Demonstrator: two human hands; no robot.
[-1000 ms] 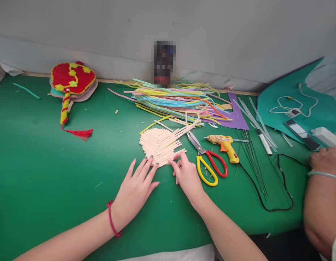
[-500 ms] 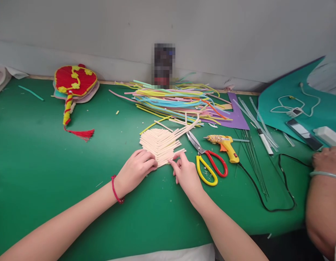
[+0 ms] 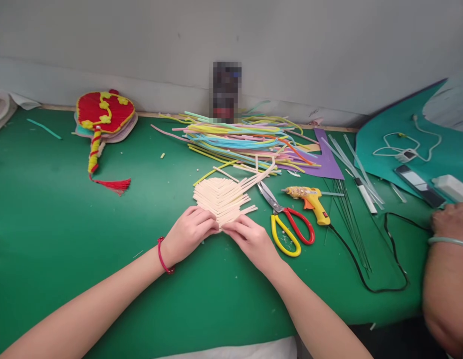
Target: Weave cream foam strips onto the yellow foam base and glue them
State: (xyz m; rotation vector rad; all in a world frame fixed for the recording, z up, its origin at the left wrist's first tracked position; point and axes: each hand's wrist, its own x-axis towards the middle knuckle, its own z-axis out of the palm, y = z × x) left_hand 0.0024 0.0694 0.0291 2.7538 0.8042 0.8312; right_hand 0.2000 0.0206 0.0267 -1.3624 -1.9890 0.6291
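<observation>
A flat, leaf-shaped piece of cream fuzzy strips (image 3: 221,195) lies on the green table (image 3: 149,299), the strips slanting to both sides of a middle line. Some strip ends stick out unevenly on its right edge. My left hand (image 3: 196,227), with a red cord bracelet on the wrist, is closed at the piece's lower left edge. My right hand (image 3: 250,239) pinches at its bottom tip, close beside the left fingertips. Both hands' fingers partly cover the lower edge of the piece. Scissors (image 3: 282,214) with one yellow and one red handle lie open just right of it.
A heap of coloured pipe cleaners (image 3: 231,137) lies behind. A yellow hot glue gun (image 3: 310,199) with a black cord, thin green wires (image 3: 349,219) and clear glue sticks (image 3: 362,164) lie right. A red fan (image 3: 105,112) lies left. Another person's arm (image 3: 446,289) rests at far right.
My right hand has moved left and slightly down along the lower edge to the bottom tip, now almost meeting my left hand. My left hand stays about where it was.
</observation>
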